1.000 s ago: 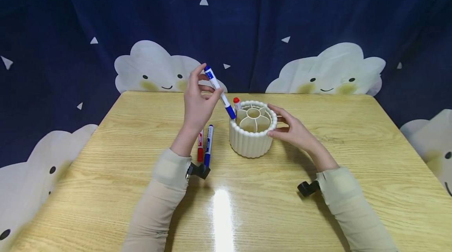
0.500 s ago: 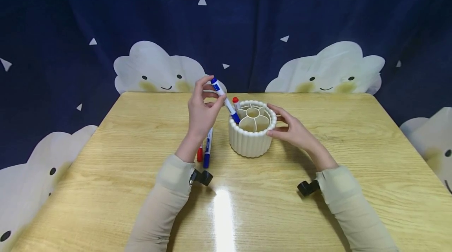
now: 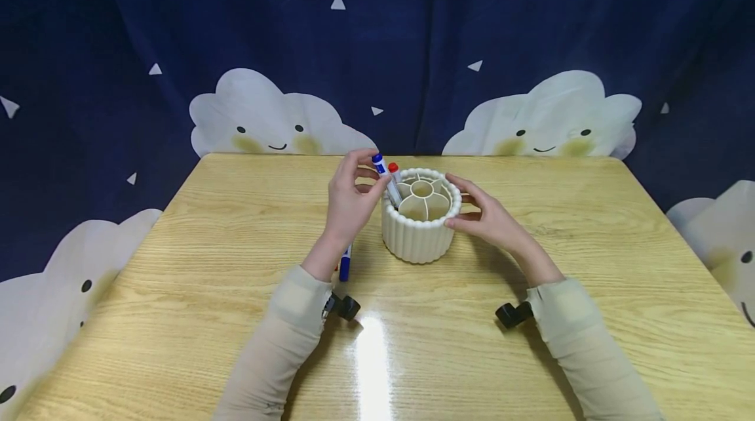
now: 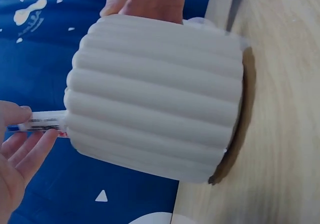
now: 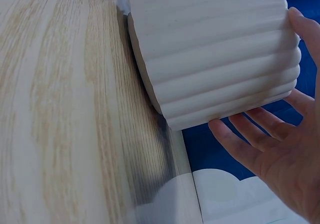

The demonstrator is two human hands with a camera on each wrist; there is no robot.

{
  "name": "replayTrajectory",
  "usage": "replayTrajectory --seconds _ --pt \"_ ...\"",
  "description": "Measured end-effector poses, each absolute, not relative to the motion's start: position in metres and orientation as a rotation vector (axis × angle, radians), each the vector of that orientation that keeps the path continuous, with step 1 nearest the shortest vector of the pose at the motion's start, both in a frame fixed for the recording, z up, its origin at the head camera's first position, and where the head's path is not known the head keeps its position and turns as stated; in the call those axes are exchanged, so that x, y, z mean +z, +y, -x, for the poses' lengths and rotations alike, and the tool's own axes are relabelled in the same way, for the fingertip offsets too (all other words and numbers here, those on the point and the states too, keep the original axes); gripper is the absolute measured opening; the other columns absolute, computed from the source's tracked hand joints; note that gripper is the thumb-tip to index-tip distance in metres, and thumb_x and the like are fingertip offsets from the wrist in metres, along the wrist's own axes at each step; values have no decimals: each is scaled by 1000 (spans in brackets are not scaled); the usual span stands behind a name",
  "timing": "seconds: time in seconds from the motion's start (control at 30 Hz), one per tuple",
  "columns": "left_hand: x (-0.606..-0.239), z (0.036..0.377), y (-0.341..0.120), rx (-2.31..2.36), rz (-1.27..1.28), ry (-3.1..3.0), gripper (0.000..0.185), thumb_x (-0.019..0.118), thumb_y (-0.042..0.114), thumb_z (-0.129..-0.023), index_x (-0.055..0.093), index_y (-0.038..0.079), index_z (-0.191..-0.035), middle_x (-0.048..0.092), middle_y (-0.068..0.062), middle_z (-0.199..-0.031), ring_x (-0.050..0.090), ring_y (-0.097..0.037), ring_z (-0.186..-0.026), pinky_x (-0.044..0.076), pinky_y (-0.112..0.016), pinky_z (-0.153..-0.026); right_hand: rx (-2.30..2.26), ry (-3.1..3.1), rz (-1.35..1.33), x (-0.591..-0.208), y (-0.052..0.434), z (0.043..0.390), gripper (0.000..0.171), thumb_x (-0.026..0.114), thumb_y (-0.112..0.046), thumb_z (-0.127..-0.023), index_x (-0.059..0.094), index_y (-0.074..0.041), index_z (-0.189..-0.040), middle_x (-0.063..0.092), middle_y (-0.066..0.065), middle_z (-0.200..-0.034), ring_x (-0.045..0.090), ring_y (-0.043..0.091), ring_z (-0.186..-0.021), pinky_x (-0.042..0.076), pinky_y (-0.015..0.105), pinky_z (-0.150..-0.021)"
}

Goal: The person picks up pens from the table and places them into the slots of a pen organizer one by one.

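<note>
My left hand (image 3: 348, 206) pinches a blue-capped whiteboard marker (image 3: 380, 166) near its top, between thumb and fingers. The marker leans with its lower end inside a left compartment of the cream ribbed pen holder (image 3: 417, 239). Beside it in the holder stands a red-capped marker (image 3: 394, 170). My right hand (image 3: 494, 216) holds the holder's right side, thumb at the front of the rim and fingers behind. In the left wrist view the holder's wall (image 4: 155, 93) hides the marker's lower part.
On the wooden table (image 3: 194, 290), a second blue marker (image 3: 345, 269) lies partly under my left wrist, with a sliver of a red marker next to it. A dark blue curtain (image 3: 401, 27) with clouds hangs behind the table's far edge.
My left hand has moved right and down, lowering the blue marker from the rim into the holder. The left forearm now covers more of the markers on the table. The right hand stays put.
</note>
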State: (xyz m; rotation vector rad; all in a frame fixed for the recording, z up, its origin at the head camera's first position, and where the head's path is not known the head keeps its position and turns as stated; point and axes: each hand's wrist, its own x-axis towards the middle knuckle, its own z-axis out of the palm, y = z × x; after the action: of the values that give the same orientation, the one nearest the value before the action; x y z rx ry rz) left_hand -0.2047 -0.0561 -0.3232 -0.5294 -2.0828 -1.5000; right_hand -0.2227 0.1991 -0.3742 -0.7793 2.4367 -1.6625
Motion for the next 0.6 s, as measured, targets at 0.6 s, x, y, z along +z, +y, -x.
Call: replayTrajectory --seconds 0.6 --pt "-349 216 -56 -1424 647 -2131 18 68 4 -78 62 3 -95 58 -8 -92 63 -17 -75 54 -21 -64 -1667 2439 779 -376 199 223 76 69 -10 -79 28 -18 -143 35 6 -142 44 19 -118 48 27 -88"
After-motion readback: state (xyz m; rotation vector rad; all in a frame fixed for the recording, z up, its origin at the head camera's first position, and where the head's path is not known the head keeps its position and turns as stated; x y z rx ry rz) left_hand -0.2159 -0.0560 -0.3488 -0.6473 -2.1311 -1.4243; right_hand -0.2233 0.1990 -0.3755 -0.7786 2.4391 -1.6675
